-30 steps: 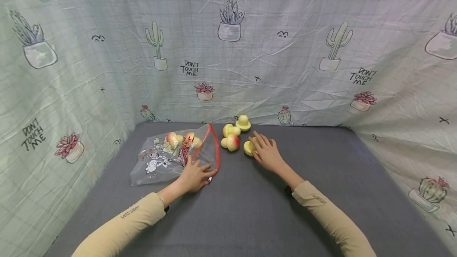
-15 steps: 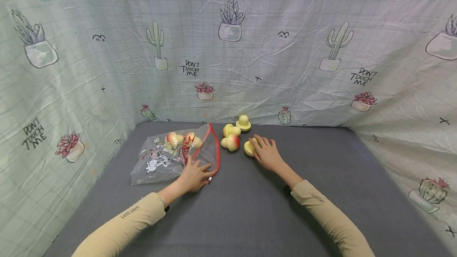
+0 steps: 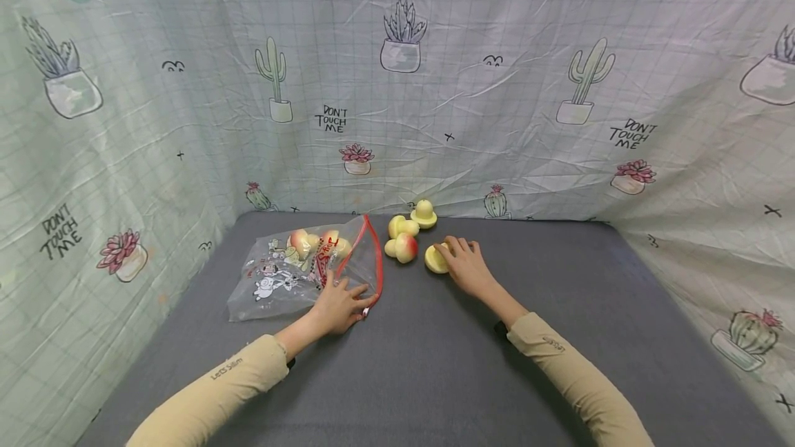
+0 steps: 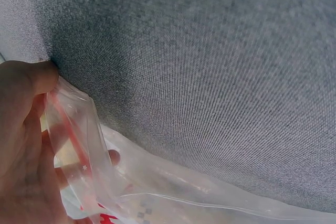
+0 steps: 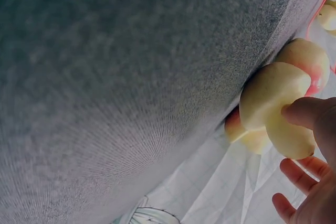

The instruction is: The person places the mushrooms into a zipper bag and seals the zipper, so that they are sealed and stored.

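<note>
A clear plastic zip bag with a red zip edge lies flat on the left, showing red-and-yellow mushrooms through its printed side. At the near end of its mouth, my left hand holds the plastic between thumb and fingers. My right hand is at a pale yellow mushroom on the table. In the right wrist view, the thumb rests against that mushroom's stem, with the fingers on its other side. Three more mushrooms lie between the bag and the right hand.
Dark grey cloth covers the table. A pale curtain printed with cacti hangs right behind the far edge and on both sides. One mushroom stands close to the back curtain.
My right hand has drawn slightly back to the right and its fingers have curled in, uncovering more of the pale yellow mushroom. The left hand and the bag have stayed still.
</note>
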Available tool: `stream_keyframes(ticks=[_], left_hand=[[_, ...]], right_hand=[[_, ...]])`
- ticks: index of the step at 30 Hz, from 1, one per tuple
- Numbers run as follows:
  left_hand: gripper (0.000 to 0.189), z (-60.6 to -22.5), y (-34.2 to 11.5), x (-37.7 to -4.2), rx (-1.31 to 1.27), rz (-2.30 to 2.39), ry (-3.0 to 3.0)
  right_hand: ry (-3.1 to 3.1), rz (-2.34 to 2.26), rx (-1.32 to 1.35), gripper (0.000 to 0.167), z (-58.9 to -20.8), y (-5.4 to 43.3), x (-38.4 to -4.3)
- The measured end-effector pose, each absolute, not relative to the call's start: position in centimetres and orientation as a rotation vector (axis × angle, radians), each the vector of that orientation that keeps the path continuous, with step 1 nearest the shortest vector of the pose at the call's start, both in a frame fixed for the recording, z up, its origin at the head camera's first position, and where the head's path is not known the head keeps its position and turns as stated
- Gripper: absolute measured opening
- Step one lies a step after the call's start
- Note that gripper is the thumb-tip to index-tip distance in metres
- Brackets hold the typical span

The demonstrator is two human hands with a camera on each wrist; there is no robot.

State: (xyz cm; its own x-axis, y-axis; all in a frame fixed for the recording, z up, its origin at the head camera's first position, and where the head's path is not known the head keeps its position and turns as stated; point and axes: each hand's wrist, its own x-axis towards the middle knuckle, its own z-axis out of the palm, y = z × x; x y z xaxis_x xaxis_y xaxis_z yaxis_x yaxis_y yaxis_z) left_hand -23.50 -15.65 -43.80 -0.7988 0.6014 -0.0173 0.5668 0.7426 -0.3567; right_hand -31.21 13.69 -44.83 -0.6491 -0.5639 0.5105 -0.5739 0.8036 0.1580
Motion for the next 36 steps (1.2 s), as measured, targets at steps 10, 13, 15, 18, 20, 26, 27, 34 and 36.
stream_keyframes(ticks=[10, 13, 15, 18, 20, 26, 27, 34, 36], left_hand=[[0.047, -43.89, -15.59, -23.52, -0.952, 0.519, -2.842], [0.047, -43.9, -15.61, -23.53, -0.95, 0.526, -2.839], [0.047, -43.9, -15.64, -23.54, -0.949, 0.529, -2.836], [0.047, -43.87, -15.66, -23.53, -0.952, 0.536, -2.833], [0.047, -43.86, -15.68, -23.52, -0.955, 0.54, -2.831], [0.047, -43.9, -15.67, -23.54, -0.946, 0.537, -2.839], [0.047, -43.9, -15.65, -23.54, -0.944, 0.535, -2.841], [0.046, -44.0, -15.62, -23.53, -0.936, 0.546, -2.837], [0.046, -44.04, -15.65, -23.53, -0.935, 0.55, -2.833]], right_hand=[[-2.407, -0.01, 0.868, 0.03, -44.88, 13.94, -31.58], [-2.389, -0.017, 0.88, 0.027, -44.89, 14.05, -31.69], [-2.377, -0.017, 0.89, 0.027, -44.87, 14.12, -31.71], [-2.37, -0.036, 0.898, 0.027, -44.84, 14.24, -31.66], [-2.378, -0.061, 0.896, 0.027, -44.87, 14.32, -31.65], [-2.379, -0.095, 0.892, 0.031, -44.89, 14.5, -31.66], [-2.376, -0.093, 0.893, 0.031, -44.89, 14.51, -31.66], [-2.373, -0.021, 0.91, 0.038, -44.66, 14.32, -31.38], [-2.369, 0.006, 0.917, 0.04, -44.55, 14.23, -31.29]])
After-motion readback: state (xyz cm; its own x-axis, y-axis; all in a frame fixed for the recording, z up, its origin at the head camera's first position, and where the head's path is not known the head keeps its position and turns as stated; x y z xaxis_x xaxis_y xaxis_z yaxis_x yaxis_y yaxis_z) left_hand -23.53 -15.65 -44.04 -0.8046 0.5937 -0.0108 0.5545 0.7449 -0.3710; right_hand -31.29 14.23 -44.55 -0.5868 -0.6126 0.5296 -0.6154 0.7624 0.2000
